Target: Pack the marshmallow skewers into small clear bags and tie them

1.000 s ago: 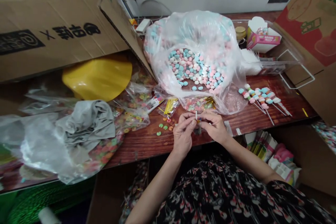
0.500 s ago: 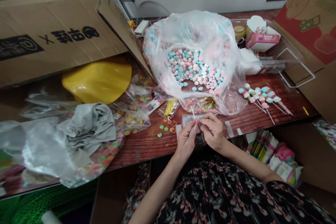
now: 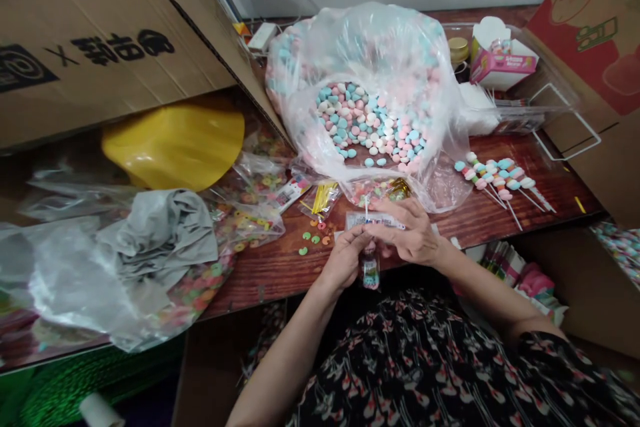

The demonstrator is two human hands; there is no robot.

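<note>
I see left hand (image 3: 344, 260) and right hand (image 3: 413, 235) clenched on clear plastic bag (image 3: 370, 259), pinching printed top strip (image 3: 375, 220). Multicolored candy (image 3: 371, 278) sits in bag below grip, white lollipop stick (image 3: 367, 208) poking up between hands. Bag hangs lower than earlier frame. Loose candy rings (image 3: 315, 239) on wooden table (image 3: 270, 280) just left.

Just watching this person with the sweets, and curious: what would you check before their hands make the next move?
1. Small clear bag of sweets hanging below the left hand: its top is hidden, so the grip is cannot tell.
2. White stick standing upright above the hands: ok.
3. White card strip against the right hand: held or merely touching, cannot tell.
4. Loose candy rings on the wooden table, apart from the hands: ok.
5. Gold ties lying close to the hands: ok.
</note>
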